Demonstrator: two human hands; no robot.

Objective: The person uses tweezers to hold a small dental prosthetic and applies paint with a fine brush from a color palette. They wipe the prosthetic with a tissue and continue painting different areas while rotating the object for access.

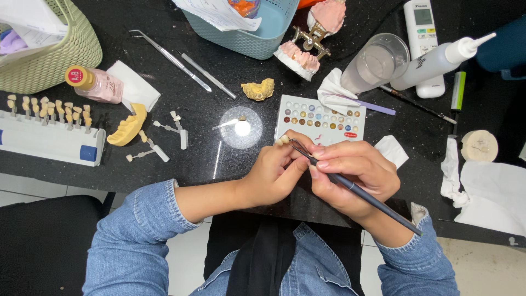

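Where the two hands meet above the near edge of the black tabletop (219, 164), we see the left hand (271, 175) curled shut around thin tweezers (300, 147) that carry a small tooth-shaped piece (283, 140) at the fingertips. We see the right hand (356, 178) closed pen-fashion on a slender dark brush (372, 203), its tip meeting the piece. Just beyond the hands lies a white palette of coloured wells (320, 118), with a round glass slab (241, 127) to its left.
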